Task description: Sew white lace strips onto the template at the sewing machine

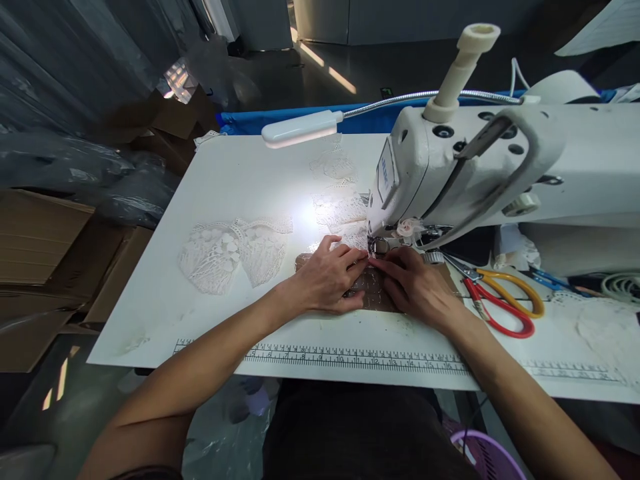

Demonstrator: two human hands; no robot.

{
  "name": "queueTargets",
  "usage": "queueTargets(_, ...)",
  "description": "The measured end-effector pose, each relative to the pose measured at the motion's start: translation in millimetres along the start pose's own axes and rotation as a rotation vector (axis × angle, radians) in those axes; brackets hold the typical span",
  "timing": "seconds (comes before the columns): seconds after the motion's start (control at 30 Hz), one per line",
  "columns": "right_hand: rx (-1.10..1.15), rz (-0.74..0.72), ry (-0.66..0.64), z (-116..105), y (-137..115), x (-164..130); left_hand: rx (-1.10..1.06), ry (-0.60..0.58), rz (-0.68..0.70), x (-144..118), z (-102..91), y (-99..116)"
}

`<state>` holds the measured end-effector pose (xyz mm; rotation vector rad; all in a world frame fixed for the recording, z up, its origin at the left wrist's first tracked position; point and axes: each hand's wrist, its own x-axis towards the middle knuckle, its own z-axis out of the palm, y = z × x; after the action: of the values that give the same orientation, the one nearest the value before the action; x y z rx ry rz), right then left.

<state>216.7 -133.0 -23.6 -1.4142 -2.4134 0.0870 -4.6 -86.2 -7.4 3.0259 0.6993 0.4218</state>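
A white sewing machine (pixel 465 160) stands on the right, its presser foot (pixel 380 247) low over a piece of white lace (pixel 340 208) that runs back along the table. My left hand (pixel 333 275) is closed, with its fingertips pressed on the lace edge just in front of the foot. From the other side my right hand (pixel 417 283) pinches at the same edge, close to the foot. Under both hands lies a brown plate (pixel 373 293) with a shiny cover. The fingertips partly hide the lace between them.
Lace pieces (pixel 213 257) lie to the left on the white table (pixel 150 300). Red- and yellow-handled scissors (pixel 500 303) rest right of my right hand. A lit lamp (pixel 301 128) hangs behind. A printed ruler (pixel 350 360) runs along the front edge; cardboard boxes (pixel 40 247) stand left.
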Motion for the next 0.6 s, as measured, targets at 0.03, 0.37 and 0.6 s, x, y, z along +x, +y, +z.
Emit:
queueTargets(0.03,0.011,-0.008,0.002,-0.4,0.0,-0.7,-0.004,0.002,-0.001,0.2,0.0,-0.1)
queueTargets(0.37,-0.113,0.077,0.004,1.0,-8.2,4.5,-0.037,-0.007,-0.033,3.8,0.3,-7.4)
queueTargets(0.6,0.057,0.07,0.025,-5.2,-1.5,-1.8,-0.062,-0.029,-0.062,6.1,-0.1,-9.6)
